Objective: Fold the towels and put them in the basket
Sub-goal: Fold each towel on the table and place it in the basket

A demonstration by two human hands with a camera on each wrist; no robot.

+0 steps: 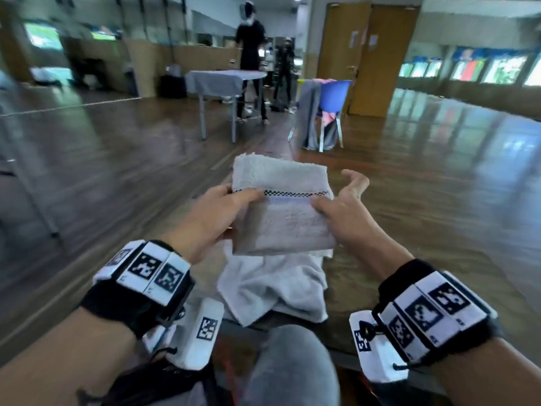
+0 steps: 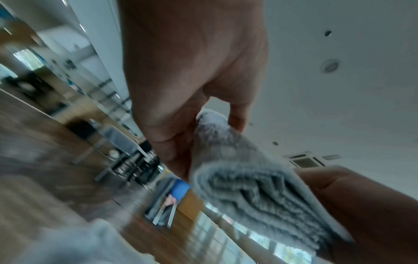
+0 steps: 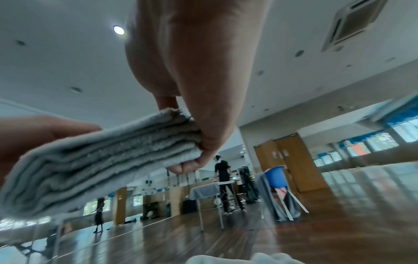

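A folded grey towel (image 1: 284, 206) with a checkered stripe is held up in the air between both hands. My left hand (image 1: 222, 209) grips its left edge, thumb on top. My right hand (image 1: 336, 209) pinches its right edge with the thumb, the other fingers spread behind. The left wrist view shows the towel's stacked layers (image 2: 255, 196) under my left hand's fingers (image 2: 172, 142). In the right wrist view the same layers (image 3: 101, 160) meet my right thumb (image 3: 203, 142). A crumpled white towel (image 1: 272, 288) lies below on the wooden table (image 1: 366, 276). No basket is in view.
Beyond the table's far edge lies a shiny wooden floor. A cloth-covered table (image 1: 222, 80) and a blue chair (image 1: 330, 106) draped with grey fabric stand farther off. Two people (image 1: 251, 54) stand near the back wall. My knee (image 1: 292, 361) is at the near edge.
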